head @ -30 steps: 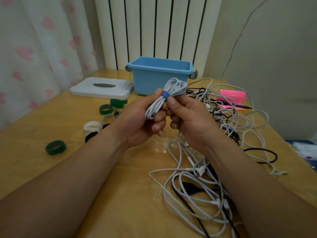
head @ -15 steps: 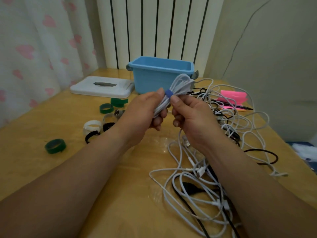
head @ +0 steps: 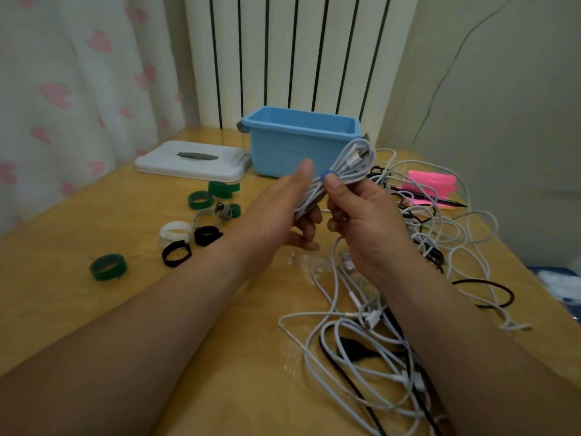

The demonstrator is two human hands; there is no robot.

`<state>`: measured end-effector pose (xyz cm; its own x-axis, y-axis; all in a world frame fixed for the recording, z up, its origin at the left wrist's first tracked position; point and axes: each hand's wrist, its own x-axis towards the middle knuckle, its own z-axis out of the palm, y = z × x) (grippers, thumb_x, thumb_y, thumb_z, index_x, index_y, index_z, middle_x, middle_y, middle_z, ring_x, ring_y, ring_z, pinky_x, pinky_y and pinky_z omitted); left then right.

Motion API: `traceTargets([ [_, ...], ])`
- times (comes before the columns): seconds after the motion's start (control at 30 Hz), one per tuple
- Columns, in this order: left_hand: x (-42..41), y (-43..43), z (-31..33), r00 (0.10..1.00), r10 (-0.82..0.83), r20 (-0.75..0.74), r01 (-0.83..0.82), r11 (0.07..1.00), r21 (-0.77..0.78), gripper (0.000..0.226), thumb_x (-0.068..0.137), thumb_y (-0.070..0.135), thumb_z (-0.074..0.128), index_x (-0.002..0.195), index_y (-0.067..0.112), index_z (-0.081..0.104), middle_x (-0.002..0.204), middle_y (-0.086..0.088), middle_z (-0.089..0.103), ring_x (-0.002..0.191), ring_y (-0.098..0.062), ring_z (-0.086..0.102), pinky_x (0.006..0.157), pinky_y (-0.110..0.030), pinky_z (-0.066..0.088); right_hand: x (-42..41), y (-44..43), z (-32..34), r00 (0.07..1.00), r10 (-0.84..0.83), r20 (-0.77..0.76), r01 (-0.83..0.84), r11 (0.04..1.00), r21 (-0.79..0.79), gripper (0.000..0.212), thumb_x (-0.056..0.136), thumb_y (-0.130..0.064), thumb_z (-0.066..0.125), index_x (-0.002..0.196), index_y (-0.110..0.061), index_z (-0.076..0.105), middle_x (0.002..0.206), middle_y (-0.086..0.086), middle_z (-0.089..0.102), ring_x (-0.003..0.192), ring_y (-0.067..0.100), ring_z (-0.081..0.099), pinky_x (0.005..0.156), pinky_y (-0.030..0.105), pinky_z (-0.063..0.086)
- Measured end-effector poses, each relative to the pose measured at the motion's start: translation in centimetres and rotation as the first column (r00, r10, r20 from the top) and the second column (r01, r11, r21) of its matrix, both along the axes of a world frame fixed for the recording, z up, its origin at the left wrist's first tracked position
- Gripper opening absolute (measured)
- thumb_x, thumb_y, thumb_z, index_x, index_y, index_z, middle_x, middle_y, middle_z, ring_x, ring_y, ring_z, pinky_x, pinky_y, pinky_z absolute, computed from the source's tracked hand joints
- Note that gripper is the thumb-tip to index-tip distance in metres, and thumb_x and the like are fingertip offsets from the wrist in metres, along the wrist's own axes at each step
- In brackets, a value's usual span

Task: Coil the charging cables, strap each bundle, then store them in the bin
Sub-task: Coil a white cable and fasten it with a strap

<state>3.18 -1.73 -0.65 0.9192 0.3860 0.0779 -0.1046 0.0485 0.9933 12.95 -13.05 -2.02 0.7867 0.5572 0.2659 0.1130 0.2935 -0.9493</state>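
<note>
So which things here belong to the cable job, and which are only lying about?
For the job: cable bundle, blue strap, bin, loose cables, spare straps.
Lying about: white lid, pink notes, pen.
</note>
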Motion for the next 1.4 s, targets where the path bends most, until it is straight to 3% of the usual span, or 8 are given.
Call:
traceTargets([
  [0.1, 0.0, -0.1, -0.3, 0.997, 0.024, 0.074, -0.03, 0.996, 0.081, 0.043, 0.116, 0.048, 0.04, 0.101, 0.016, 0.064, 0.074, -0.008, 0.053, 0.059, -0.019, 0.047, 0.055, -0.034, 0.05, 0.4, 0.0, -0.3, 0.996, -0.081, 0.046, 0.082, 0.996, -0.027, 0.019, 0.099, -0.03, 0.073, 0.083, -0.018, 0.07, 0.061, -0.008, 0.055, 0.056, 0.012, 0.047, 0.058, 0.032, 0.041],
  [0.27, 0.1, 0.1, -0.1, 1.0, 0.021, 0.008, -0.022, 0.999, 0.045, 0.056, 0.114, 0.056, 0.036, 0.103, 0.015, 0.072, 0.079, -0.009, 0.07, 0.069, -0.024, 0.063, 0.069, -0.042, 0.063, 0.0, -0.1, 0.2, 0.999, 0.051, 0.011, -0.05, 0.998, -0.043, 0.025, 0.097, -0.036, 0.07, 0.109, -0.014, 0.074, 0.095, 0.01, 0.074, 0.079, 0.025, 0.064, 0.076, 0.042, 0.049],
  [0.43, 1.2, 3.1, 0.2, 0.923, 0.385, -0.031, -0.383, 0.903, -0.197, 0.053, 0.114, 0.054, 0.039, 0.117, 0.009, 0.067, 0.097, -0.01, 0.075, 0.08, -0.021, 0.068, 0.077, -0.043, 0.067, 1.1, -0.9, 4.1, 0.997, -0.056, -0.06, 0.061, 0.995, 0.082, 0.018, 0.107, -0.019, 0.058, 0.118, -0.01, 0.069, 0.106, 0.005, 0.08, 0.1, 0.019, 0.077, 0.086, 0.031, 0.061],
  [0.57, 1.7, 3.6, -0.7, 0.882, 0.465, -0.076, -0.47, 0.855, -0.219, 0.03, 0.113, 0.036, 0.043, 0.112, 0.015, 0.064, 0.091, -0.008, 0.069, 0.073, -0.018, 0.063, 0.073, -0.039, 0.065, 2.9, -0.8, 7.0, 0.994, -0.108, 0.005, 0.107, 0.981, -0.162, 0.017, 0.108, -0.02, 0.057, 0.109, -0.01, 0.071, 0.092, 0.002, 0.081, 0.088, 0.017, 0.079, 0.079, 0.03, 0.063],
  [0.73, 2.0, 3.0, -1.4, 0.884, 0.462, -0.072, -0.468, 0.873, -0.139, 0.021, 0.11, 0.024, 0.041, 0.11, 0.017, 0.06, 0.093, -0.009, 0.067, 0.072, -0.02, 0.06, 0.067, -0.039, 0.057, 4.9, 3.9, 6.7, 0.887, -0.025, 0.461, 0.301, 0.789, -0.536, 0.017, 0.101, -0.033, 0.067, 0.108, -0.018, 0.073, 0.101, 0.004, 0.077, 0.093, 0.022, 0.075, 0.091, 0.05, 0.061],
  [0.87, 2.1, 3.1, -1.7, 0.892, 0.449, -0.056, -0.452, 0.886, -0.101, 0.02, 0.109, 0.023, 0.041, 0.107, 0.016, 0.059, 0.092, -0.008, 0.068, 0.071, -0.021, 0.059, 0.062, -0.036, 0.053, 4.6, 9.6, 6.0, 0.693, 0.173, 0.7, 0.382, 0.736, -0.559, 0.008, 0.105, -0.026, 0.062, 0.108, -0.019, 0.062, 0.092, -0.008, 0.062, 0.081, 0.006, 0.057, 0.068, 0.021, 0.045],
  [1.17, 3.2, 4.6, -3.2, 0.848, 0.527, -0.063, -0.53, 0.844, -0.085, 0.021, 0.102, 0.027, 0.044, 0.099, 0.021, 0.064, 0.086, -0.007, 0.069, 0.078, -0.028, 0.062, 0.069, -0.047, 0.057, 8.7, 13.6, 1.0, 0.554, 0.522, 0.648, 0.548, 0.357, -0.756, 0.015, 0.104, -0.033, 0.054, 0.108, -0.024, 0.066, 0.11, 0.003, 0.065, 0.103, 0.027, 0.061, 0.087, 0.042, 0.051],
  [1.4, 3.4, 4.6, -3.5, 0.854, 0.516, -0.063, -0.519, 0.853, -0.049, 0.019, 0.108, 0.025, 0.044, 0.101, 0.019, 0.06, 0.09, -0.006, 0.07, 0.076, -0.022, 0.063, 0.066, -0.038, 0.055, 9.0, 11.4, 1.2, 0.514, 0.549, 0.659, 0.65, 0.252, -0.717, 0.017, 0.106, -0.033, 0.051, 0.118, -0.028, 0.064, 0.124, 0.007, 0.066, 0.108, 0.029, 0.059, 0.088, 0.042, 0.051],
])
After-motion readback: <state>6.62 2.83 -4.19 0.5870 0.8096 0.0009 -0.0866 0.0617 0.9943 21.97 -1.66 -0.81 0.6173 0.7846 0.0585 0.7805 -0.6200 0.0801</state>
